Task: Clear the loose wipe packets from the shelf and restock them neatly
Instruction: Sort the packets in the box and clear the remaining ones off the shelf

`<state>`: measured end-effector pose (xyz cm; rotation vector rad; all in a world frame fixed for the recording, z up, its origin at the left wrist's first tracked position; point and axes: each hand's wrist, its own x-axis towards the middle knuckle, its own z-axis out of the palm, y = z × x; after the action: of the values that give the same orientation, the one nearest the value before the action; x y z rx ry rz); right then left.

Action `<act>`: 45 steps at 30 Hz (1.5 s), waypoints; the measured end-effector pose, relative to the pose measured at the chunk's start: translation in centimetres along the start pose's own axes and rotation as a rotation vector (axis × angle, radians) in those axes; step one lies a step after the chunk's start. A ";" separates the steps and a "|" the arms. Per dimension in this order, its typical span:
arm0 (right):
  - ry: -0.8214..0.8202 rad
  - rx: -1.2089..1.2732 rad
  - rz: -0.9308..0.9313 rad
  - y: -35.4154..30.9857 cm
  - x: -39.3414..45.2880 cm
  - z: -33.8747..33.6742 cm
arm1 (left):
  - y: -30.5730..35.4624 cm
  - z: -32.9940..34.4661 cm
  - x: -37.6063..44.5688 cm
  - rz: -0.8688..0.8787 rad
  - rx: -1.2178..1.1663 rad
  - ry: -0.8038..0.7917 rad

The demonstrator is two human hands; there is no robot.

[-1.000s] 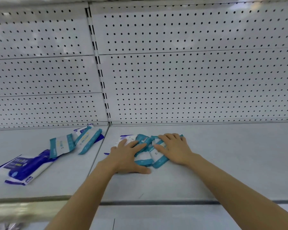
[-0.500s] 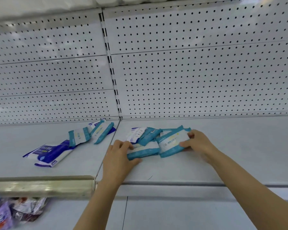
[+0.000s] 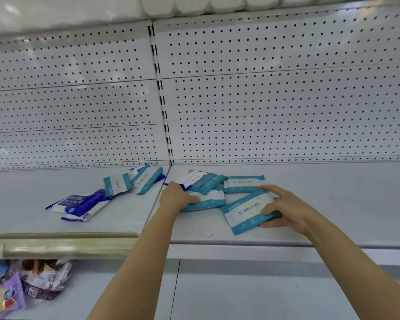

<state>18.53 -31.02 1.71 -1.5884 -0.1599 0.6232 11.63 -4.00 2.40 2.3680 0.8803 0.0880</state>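
Right hand (image 3: 284, 210) grips teal wipe packet (image 3: 247, 211); left hand (image 3: 174, 197) holds packet (image 3: 206, 200) on shelf (image 3: 333, 204)

bright, even light falls from overhead, and soft glare patches sit on the pegboard wall (image 3: 275, 100) to the upper left. my arms throw only faint shadows on the shelf (image 3: 333, 204). the wide lens bows the shelf lines at the edges. the white bundles (image 3: 206, 3) on top and the snack bags (image 3: 21, 287) at lower left smear with blur.

Wipe packets (image 3: 208, 188) on shelf (image 3: 333, 204)
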 end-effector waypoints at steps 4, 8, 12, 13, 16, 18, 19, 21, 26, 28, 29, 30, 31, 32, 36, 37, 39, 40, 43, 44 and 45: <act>0.104 0.044 -0.008 0.1 -0.2 -1.5 | 0.5 0.3 0.8 -0.079 -0.107 -0.068; 0.180 0.063 -0.019 0.1 0.1 -2.3 | -1.1 0.2 1.1 -0.043 -0.156 -0.143; 0.164 0.088 -0.020 0.6 0.7 -2.0 | -2.0 -1.2 1.2 0.026 0.206 -0.037; 0.154 0.103 -0.023 0.7 0.8 -1.8 | -1.7 -1.2 1.2 0.084 0.347 0.098; 0.156 0.126 -0.040 0.7 1.2 -1.3 | 1.0 0.2 1.8 0.339 0.373 0.239; 0.160 0.120 -0.057 0.7 1.5 -1.1 | 2.7 1.6 2.4 0.419 0.425 0.061; 0.160 0.118 -0.064 0.7 1.6 -1.1 | 3.3 2.2 2.6 0.436 0.506 0.004; 0.157 0.116 -0.081 0.7 1.6 -1.1 | 4.2 2.7 2.9 0.498 0.661 0.046; 0.126 0.122 -0.151 1.1 1.1 -1.6 | 4.5 2.0 3.7 0.554 0.540 0.320; 0.145 0.124 -0.170 1.1 1.3 -1.6 | 4.9 1.4 3.6 0.576 0.140 0.311; 0.161 0.126 -0.174 1.0 1.5 -1.4 | 5.4 1.3 3.4 0.594 -0.047 0.219; 0.179 0.139 -0.172 0.9 1.6 -1.1 | 6.1 1.2 3.0 0.609 -0.182 0.089; 0.192 0.178 -0.166 0.6 1.8 -0.8 | 6.8 1.4 2.5 0.613 -0.239 -0.030; 0.198 0.234 -0.151 0.3 2.0 -0.5 | 7.3 1.8 1.9 0.602 -0.242 -0.120; 0.125 0.214 -0.162 -0.5 2.7 0.1 | 8.0 4.0 2.2 0.557 -0.126 -0.157; 0.126 0.147 -0.199 -0.4 2.8 0.2 | 8.0 4.3 2.2 0.549 -0.126 -0.134; 0.176 0.095 -0.233 -0.3 3.6 0.1 | 7.6 3.9 2.4 0.513 -0.204 -0.067; 0.200 0.111 -0.241 -0.4 4.1 -0.1 | 7.1 3.3 2.4 0.478 -0.224 -0.005; 0.274 0.155 -0.262 -1.2 6.3 -0.9 | 3.2 0.0 2.1 0.255 0.035 0.180; 0.289 0.164 -0.249 -1.6 7.2 -1.2 | 1.5 -1.3 1.7 0.150 0.134 0.186; 0.296 0.182 -0.218 -2.0 8.1 -1.4 | 0.0 -2.5 1.0 0.042 0.202 0.149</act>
<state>26.51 -28.23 1.20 -1.4435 -0.0523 0.2227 11.77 -2.06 4.28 2.5957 0.9486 0.2034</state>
